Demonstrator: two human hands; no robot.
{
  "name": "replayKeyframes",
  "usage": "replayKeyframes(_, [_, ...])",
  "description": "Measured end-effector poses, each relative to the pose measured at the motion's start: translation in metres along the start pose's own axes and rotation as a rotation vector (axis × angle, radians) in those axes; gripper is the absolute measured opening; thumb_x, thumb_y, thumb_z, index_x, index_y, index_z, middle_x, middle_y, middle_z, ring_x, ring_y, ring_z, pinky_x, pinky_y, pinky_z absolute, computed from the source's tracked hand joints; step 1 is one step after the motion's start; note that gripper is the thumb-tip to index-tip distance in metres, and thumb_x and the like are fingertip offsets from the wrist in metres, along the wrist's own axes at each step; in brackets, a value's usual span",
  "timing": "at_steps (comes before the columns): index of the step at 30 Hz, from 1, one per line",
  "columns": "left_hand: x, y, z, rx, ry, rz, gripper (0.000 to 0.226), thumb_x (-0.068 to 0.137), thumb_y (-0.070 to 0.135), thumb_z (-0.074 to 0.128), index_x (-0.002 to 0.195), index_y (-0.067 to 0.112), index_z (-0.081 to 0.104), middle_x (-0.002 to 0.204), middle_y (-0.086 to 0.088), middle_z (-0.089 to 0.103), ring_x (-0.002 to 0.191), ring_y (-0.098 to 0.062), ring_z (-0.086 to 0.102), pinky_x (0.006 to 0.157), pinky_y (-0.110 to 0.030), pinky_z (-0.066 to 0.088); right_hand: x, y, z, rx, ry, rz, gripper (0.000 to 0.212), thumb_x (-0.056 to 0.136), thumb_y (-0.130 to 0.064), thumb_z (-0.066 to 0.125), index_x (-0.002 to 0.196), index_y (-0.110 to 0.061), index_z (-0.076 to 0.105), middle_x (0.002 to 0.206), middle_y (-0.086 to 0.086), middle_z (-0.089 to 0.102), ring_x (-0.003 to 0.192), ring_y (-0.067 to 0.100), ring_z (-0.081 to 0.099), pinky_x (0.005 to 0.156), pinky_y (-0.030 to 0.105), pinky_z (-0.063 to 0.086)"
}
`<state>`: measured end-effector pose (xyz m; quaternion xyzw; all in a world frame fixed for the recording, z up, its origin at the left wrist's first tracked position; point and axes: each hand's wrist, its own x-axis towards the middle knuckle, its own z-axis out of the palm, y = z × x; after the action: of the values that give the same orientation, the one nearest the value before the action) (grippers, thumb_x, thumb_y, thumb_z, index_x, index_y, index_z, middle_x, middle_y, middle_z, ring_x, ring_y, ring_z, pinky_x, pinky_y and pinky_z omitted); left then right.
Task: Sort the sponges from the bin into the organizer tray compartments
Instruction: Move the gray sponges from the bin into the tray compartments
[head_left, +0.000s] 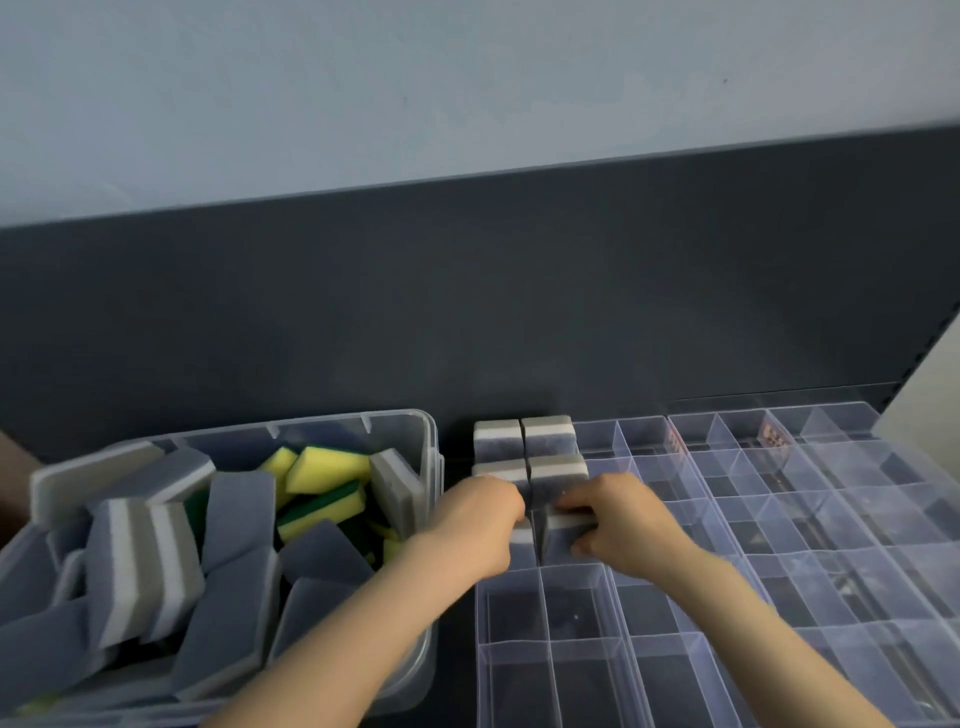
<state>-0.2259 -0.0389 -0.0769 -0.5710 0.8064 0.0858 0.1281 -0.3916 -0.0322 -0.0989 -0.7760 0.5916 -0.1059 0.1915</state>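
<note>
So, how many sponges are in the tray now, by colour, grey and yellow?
Grey sponges standing free: 4
Grey sponges held: 2, one in the left hand, one in the right hand
Yellow: 0
Total: 6

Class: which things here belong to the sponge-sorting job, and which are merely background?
Job: bin; grey sponges; yellow-green sponges; organizer tray; placed sponges; left hand; right hand; held sponges.
Background: dark panel; pale wall.
</note>
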Motion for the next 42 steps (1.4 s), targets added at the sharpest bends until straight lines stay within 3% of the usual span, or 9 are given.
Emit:
replayKeyframes(5, [0.005,-0.005,0.01,-0.02,0.028,0.013,0.026,0.082,0.007,0.065,0.106,0.014,0.065,0.099,-0.006,0.063,0.086,-0.023,0.059,0.065,-0.029,0.045,0.0,-0.002,0.017,0.014,0.041,0.015,0.031,0.074,-0.011,0.061,0.099,-0.026,0.07,0.094,-0.001,0.07,0.085,0.02,0.059,0.057,0.018,0.032])
replayKeyframes(11, [0.003,-0.006,0.013,-0.063,0.045,0.035,0.031,0.08,0.007,0.069,0.11,0.015,0.065,0.101,-0.007,0.064,0.093,-0.026,0.062,0.067,-0.03,0.048,-0.002,0.0,0.023,-0.009,0.042,0.027,0.04,0.076,-0.009,0.056,0.109,-0.029,0.065,0.104,-0.003,0.069,0.095,0.02,0.061,0.068,0.019,0.039])
replayKeyframes(15, [-0.011,-0.012,0.003,-0.179,0.052,0.096,0.053,0.079,0.026,0.077,0.127,0.018,0.056,0.124,-0.005,0.06,0.113,-0.027,0.057,0.088,-0.037,0.051,-0.005,-0.005,0.009,-0.037,-0.038,-0.004,0.045,0.077,-0.015,0.062,0.118,-0.033,0.058,0.114,-0.008,0.065,0.102,0.016,0.059,0.08,0.024,0.048])
replayKeyframes(19, [-0.04,-0.043,-0.028,-0.328,0.329,0.087,0.06,0.081,0.042,0.071,0.136,0.032,0.048,0.132,0.01,0.056,0.119,-0.013,0.053,0.097,-0.036,0.047,-0.01,-0.03,-0.016,0.035,0.112,-0.021,0.048,0.081,-0.022,0.067,0.126,-0.032,0.055,0.124,-0.011,0.061,0.114,0.013,0.056,0.09,0.024,0.045])
replayKeyframes(22, [-0.062,-0.081,-0.039,-0.494,0.462,0.013,0.049,0.079,0.039,0.073,0.126,0.034,0.059,0.122,0.015,0.063,0.111,-0.002,0.057,0.096,-0.032,0.048,-0.012,-0.058,-0.022,0.176,0.202,-0.093,0.042,0.083,-0.022,0.068,0.124,-0.028,0.059,0.121,-0.013,0.062,0.112,0.008,0.057,0.092,0.022,0.045])
replayKeyframes(25, [-0.086,-0.113,-0.034,-0.691,0.518,-0.075,0.039,0.077,0.031,0.076,0.115,0.035,0.065,0.107,0.02,0.066,0.098,0.006,0.06,0.091,-0.028,0.051,-0.013,-0.087,-0.013,0.274,0.153,-0.195,0.037,0.084,-0.024,0.068,0.12,-0.03,0.062,0.114,-0.018,0.063,0.102,-0.003,0.057,0.09,0.016,0.045])
replayKeyframes(30, [-0.12,-0.144,-0.009,-0.707,0.376,-0.172,0.042,0.08,0.033,0.074,0.121,0.033,0.062,0.11,0.021,0.064,0.098,0.007,0.059,0.091,-0.025,0.051,-0.008,-0.126,0.016,0.278,-0.003,-0.3,0.035,0.085,-0.025,0.066,0.119,-0.029,0.062,0.114,-0.017,0.064,0.101,-0.001,0.058,0.089,0.017,0.046])
replayKeyframes(36, [-0.142,-0.142,0.02,-0.399,0.074,-0.163,0.062,0.079,0.055,0.068,0.135,0.038,0.047,0.129,0.016,0.055,0.113,-0.005,0.053,0.091,-0.03,0.048,-0.002,-0.149,0.038,0.277,-0.032,-0.328,0.033,0.086,-0.026,0.064,0.119,-0.028,0.062,0.113,-0.015,0.065,0.102,-0.001,0.058,0.091,0.022,0.047])
replayKeyframes(42, [-0.148,-0.147,0.017,-0.718,0.302,-0.143,0.058,0.075,0.038,0.078,0.124,0.044,0.049,0.11,0.025,0.056,0.099,0.008,0.052,0.082,-0.017,0.046,0.003,-0.156,0.039,0.346,-0.034,-0.339,0.037,0.085,-0.024,0.066,0.122,-0.028,0.06,0.113,-0.016,0.064,0.102,-0.001,0.058,0.089,0.019,0.048])
